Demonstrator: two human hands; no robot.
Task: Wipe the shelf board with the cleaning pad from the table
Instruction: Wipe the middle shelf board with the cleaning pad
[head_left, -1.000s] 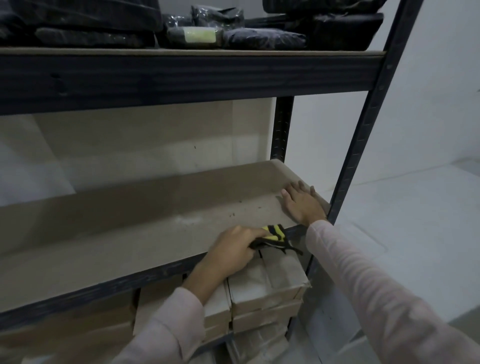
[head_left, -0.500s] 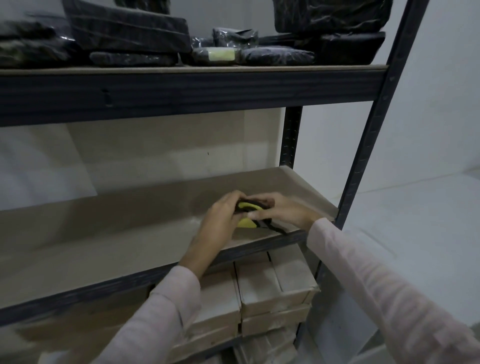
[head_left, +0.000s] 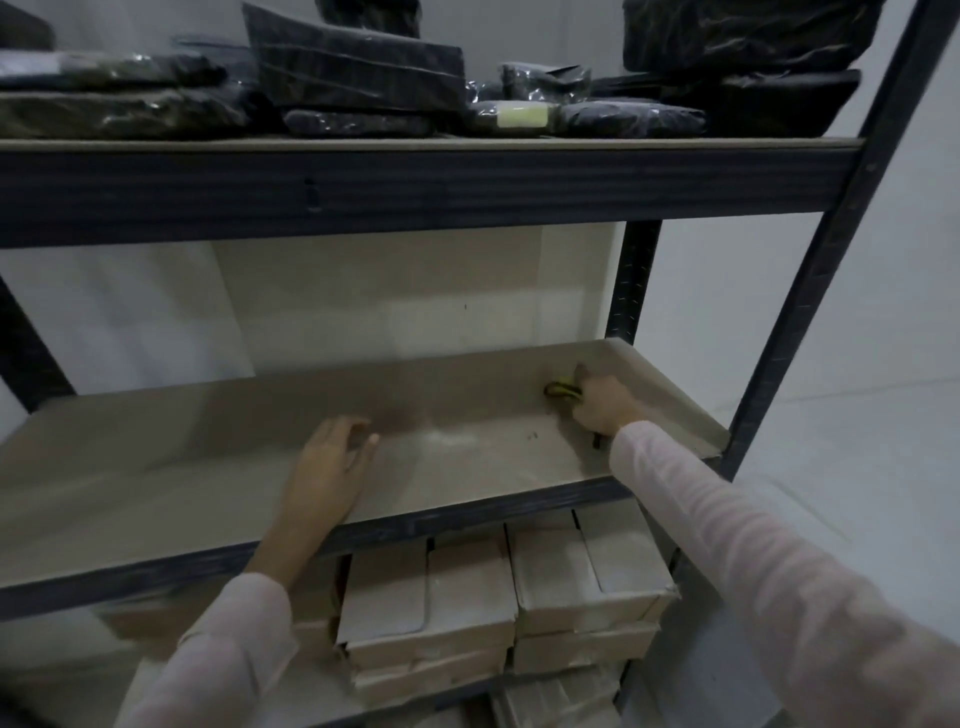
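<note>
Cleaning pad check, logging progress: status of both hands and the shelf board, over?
Right hand shut on cleaning pad, far right corner of shelf board. Left hand open, flat on board. Dark specks near pad; nothing blocking.

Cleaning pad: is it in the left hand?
No, the right hand grips the cleaning pad at the board's far right; the left hand lies flat, empty.
</note>
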